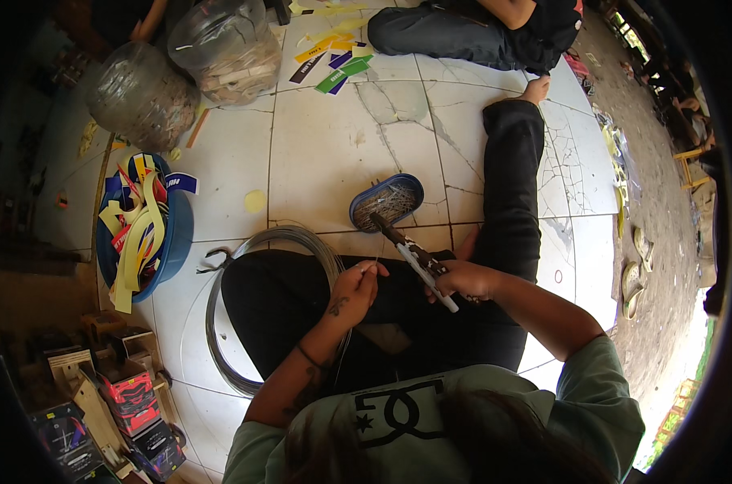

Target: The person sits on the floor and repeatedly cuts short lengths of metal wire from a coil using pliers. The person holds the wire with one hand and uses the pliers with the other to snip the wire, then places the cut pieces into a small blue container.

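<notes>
Steel wire (376, 262) runs thin and taut from the left hand (356, 289) up toward the oval blue dish (387, 201). I read the dish, full of short cut wire pieces, as my landmark: it sits on the white tile floor (326, 153), just beyond the lap, probably so cuttings drop in. Pliers (414, 260) point nose-first at the dish's near rim. Right hand (461, 281), nearer than the dish, is closed round the plier handles. Left hand pinches the wire, fingertips together. Wire coil (221, 323) lies left of the dish, around the knee. Blue basin (171, 234) of paper strips sits further left.
</notes>
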Demonstrator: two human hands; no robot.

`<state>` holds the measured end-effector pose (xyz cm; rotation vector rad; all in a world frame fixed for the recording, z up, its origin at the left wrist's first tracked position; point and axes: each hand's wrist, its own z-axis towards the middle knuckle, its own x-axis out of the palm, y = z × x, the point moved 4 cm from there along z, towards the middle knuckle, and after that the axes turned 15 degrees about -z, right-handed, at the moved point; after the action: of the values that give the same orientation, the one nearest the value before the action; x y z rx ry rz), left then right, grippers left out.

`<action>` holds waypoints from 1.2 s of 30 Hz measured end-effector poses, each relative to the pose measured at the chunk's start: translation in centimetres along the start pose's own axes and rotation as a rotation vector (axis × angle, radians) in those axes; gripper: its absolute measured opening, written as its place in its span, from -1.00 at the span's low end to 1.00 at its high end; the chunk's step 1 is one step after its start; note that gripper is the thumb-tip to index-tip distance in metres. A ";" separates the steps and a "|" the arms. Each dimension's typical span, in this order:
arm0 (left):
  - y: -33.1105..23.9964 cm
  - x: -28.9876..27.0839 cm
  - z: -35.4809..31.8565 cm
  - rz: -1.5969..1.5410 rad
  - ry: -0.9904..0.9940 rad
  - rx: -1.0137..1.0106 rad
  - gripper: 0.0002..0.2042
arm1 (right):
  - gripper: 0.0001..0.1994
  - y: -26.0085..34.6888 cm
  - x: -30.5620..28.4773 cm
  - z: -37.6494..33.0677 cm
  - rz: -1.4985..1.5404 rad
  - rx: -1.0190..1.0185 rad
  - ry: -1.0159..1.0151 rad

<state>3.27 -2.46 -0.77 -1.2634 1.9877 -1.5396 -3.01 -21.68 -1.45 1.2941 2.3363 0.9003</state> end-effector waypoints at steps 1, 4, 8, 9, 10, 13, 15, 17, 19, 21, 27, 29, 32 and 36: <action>0.1 0.0 0.1 0.030 -0.013 -0.020 -0.74 | -0.62 -0.2 -0.4 0.3 -0.076 0.007 -0.073; 0.3 0.0 0.3 -0.065 -0.087 -0.093 -0.75 | -0.66 -0.6 -1.5 1.0 -0.205 0.038 -0.244; 0.7 -0.2 0.2 0.064 -0.099 -0.190 -0.78 | -0.71 -0.8 -2.1 2.1 -0.153 0.112 -0.327; 0.8 -0.2 0.2 0.101 -0.116 -0.162 -0.78 | -0.72 -0.8 -2.0 2.3 -0.159 0.112 -0.335; 1.0 -0.2 0.2 0.126 -0.135 -0.158 -0.79 | -0.73 -0.9 -1.9 2.5 -0.124 0.126 -0.325; 1.2 -0.1 0.4 0.226 -0.209 -0.061 -0.79 | -0.74 -1.4 -1.6 3.0 -0.100 0.158 -0.323; 1.3 -0.2 0.7 0.271 -0.215 -0.035 -0.79 | -0.76 -1.5 -1.6 3.4 -0.132 0.172 -0.345; 1.3 -0.3 1.0 0.282 -0.222 -0.015 -0.80 | -0.75 -1.5 -1.5 3.5 -0.141 0.160 -0.300; 1.3 -0.4 1.1 0.255 -0.228 -0.034 -0.81 | -0.69 -1.5 -1.5 3.1 -0.086 0.124 -0.274; 0.9 -0.5 1.0 0.194 -0.197 0.003 -0.80 | -0.58 -1.4 -1.4 2.1 0.043 0.061 -0.271; -0.2 -0.5 1.2 0.124 -0.227 0.083 -0.79 | -0.41 -0.6 -1.0 -1.1 0.166 -0.135 -0.022; -0.3 -0.4 1.2 0.113 -0.226 0.095 -0.80 | -0.42 -0.5 -0.9 -1.3 0.109 -0.099 -0.035; -0.3 -0.3 0.9 0.121 -0.210 0.128 -0.81 | -0.56 -0.2 -0.9 -1.1 0.033 -0.070 -0.093; -0.4 -0.3 0.8 0.144 -0.157 0.140 -0.80 | -0.65 0.8 -1.2 -0.4 -0.116 -0.082 -0.128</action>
<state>4.13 -2.73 -0.78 -1.1237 1.7984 -1.4371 -2.13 -22.52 -0.64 1.1365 2.2261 0.8420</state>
